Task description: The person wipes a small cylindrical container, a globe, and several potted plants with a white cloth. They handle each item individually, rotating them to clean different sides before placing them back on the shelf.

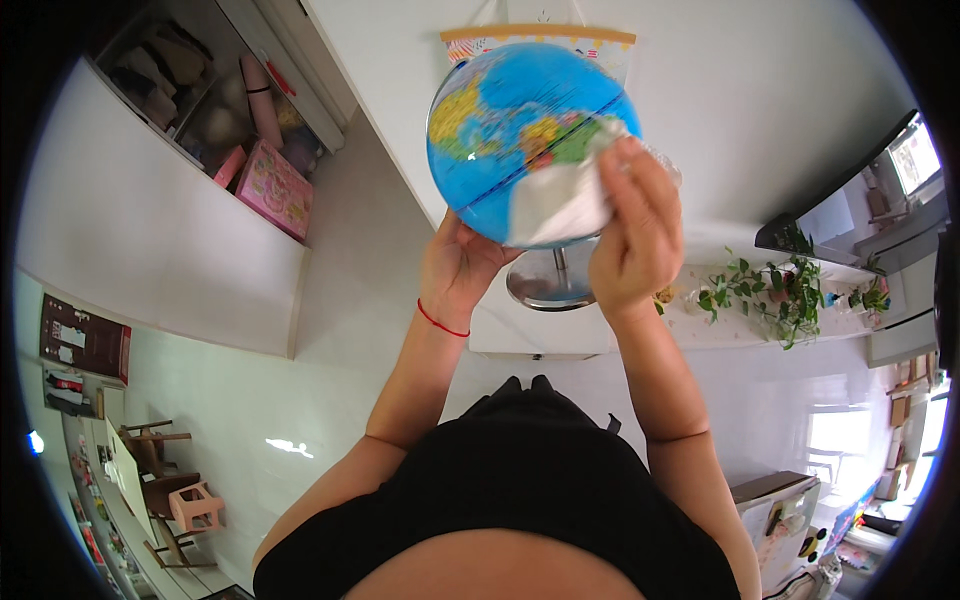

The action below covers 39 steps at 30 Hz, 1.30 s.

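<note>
A blue world globe [517,127] on a round metal base [551,285] stands before me on a white cabinet [495,330]. From below left, my left hand [465,259] reaches under the globe and touches its lower side; a red cord circles that wrist. My right hand [641,217] pinches a white cloth or tissue [562,202] against the globe's lower right face. Part of the white sheet hangs over the map, slightly blurred. The fingertips of my left hand are partly hidden by the globe.
Potted trailing plants [784,292] line the shelf to the right, below a television [862,195]. A wall hanging with a wooden rod [536,31] is behind the globe. Left, an open cupboard holds a pink box [276,191]. A pink stool [196,506] stands by a table.
</note>
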{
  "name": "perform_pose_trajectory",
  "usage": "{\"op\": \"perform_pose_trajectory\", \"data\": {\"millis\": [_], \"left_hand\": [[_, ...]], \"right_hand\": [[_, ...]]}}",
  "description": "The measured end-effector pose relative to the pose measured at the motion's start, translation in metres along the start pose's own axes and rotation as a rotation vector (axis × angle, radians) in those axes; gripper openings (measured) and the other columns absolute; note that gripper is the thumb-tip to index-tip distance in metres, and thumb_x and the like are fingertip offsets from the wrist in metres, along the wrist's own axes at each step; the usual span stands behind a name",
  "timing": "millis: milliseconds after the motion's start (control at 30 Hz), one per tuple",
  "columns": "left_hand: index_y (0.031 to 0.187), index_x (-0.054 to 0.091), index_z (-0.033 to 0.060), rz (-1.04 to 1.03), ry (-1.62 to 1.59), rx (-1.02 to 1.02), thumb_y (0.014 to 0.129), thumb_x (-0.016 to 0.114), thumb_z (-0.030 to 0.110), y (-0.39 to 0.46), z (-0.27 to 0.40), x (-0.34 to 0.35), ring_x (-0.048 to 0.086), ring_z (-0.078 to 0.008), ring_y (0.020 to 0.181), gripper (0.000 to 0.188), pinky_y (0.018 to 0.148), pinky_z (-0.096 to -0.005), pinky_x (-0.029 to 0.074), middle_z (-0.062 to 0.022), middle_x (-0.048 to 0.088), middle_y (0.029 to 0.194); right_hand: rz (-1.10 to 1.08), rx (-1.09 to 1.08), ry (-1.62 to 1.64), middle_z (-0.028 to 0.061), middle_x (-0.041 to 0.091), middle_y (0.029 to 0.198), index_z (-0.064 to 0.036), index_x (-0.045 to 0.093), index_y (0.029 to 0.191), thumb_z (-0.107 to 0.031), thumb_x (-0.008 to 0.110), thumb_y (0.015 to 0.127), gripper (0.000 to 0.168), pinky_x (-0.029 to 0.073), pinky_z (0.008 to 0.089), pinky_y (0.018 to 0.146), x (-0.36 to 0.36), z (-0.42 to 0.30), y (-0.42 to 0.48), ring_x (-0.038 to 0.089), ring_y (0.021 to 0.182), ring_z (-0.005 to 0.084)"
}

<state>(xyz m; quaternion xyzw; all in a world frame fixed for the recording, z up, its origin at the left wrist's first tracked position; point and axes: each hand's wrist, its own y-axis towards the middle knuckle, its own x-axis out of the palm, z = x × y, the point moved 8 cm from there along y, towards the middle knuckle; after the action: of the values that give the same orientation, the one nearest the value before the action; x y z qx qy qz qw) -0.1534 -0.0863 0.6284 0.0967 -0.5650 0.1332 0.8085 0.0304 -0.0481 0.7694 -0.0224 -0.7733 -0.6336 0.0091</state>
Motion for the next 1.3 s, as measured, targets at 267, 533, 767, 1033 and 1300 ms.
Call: {"op": "perform_pose_trajectory", "data": {"millis": [267, 533, 767, 1033, 1300], "left_hand": [[0.148, 0.035, 0.0026, -0.047, 0.362, 0.262, 0.104, 0.043, 0.034, -0.003, 0.021, -0.01, 0.041, -0.0354, 0.138, 0.055, 0.113, -0.0538, 0.035, -0.017, 0.04, 0.153], [0.156, 0.024, 0.0125, -0.253, 0.432, 0.39, 0.095, 0.041, 0.069, -0.024, 0.015, 0.0, 0.04, -0.033, 0.14, 0.084, 0.116, -0.0484, 0.033, -0.0118, 0.034, 0.157], [0.154, 0.029, 0.0134, -0.468, -0.39, 0.033, 0.093, 0.043, 0.07, -0.022, -0.001, 0.007, 0.042, -0.0385, 0.137, 0.084, 0.113, -0.0529, 0.037, -0.0145, 0.036, 0.156], [0.15, 0.038, 0.0114, -0.097, 0.007, 0.255, 0.099, 0.047, 0.055, 0.001, 0.015, -0.05, 0.045, -0.0349, 0.135, 0.068, 0.111, -0.0515, 0.04, -0.0181, 0.043, 0.151], [0.151, 0.035, 0.011, -0.178, 0.151, 0.227, 0.095, 0.05, 0.059, 0.025, 0.03, -0.042, 0.044, -0.0335, 0.136, 0.075, 0.112, -0.0506, 0.039, -0.0166, 0.041, 0.152]], "right_hand": [[0.013, 0.684, 0.313, 0.0213, 0.061, 0.13, 0.007, 0.06, 0.126, 0.004, 0.047, 0.092, 0.036, 0.044, 0.0326, 0.1, 0.005, 0.049, -0.052, 0.06, 0.12, 0.0304], [-0.015, 0.188, 0.132, 0.0256, 0.059, 0.133, 0.009, 0.064, 0.117, 0.008, 0.045, 0.089, 0.035, 0.036, 0.0531, 0.111, 0.007, -0.005, -0.042, 0.05, 0.131, 0.0451], [-0.11, -0.179, -0.018, 0.0088, 0.069, 0.116, -0.006, 0.077, 0.102, -0.002, 0.068, 0.081, 0.023, 0.046, 0.0439, 0.101, 0.013, -0.047, -0.063, 0.061, 0.118, 0.0306], [-0.32, -0.414, 0.038, 0.0014, 0.072, 0.108, -0.011, 0.079, 0.094, -0.008, 0.074, 0.074, 0.021, 0.05, 0.0343, 0.09, 0.023, -0.081, -0.06, 0.062, 0.113, 0.0221], [-0.222, -0.155, 0.057, 0.0116, 0.072, 0.107, -0.002, 0.077, 0.097, -0.002, 0.067, 0.077, 0.022, 0.053, 0.0398, 0.092, 0.018, -0.063, -0.006, 0.067, 0.108, 0.0286]]}}
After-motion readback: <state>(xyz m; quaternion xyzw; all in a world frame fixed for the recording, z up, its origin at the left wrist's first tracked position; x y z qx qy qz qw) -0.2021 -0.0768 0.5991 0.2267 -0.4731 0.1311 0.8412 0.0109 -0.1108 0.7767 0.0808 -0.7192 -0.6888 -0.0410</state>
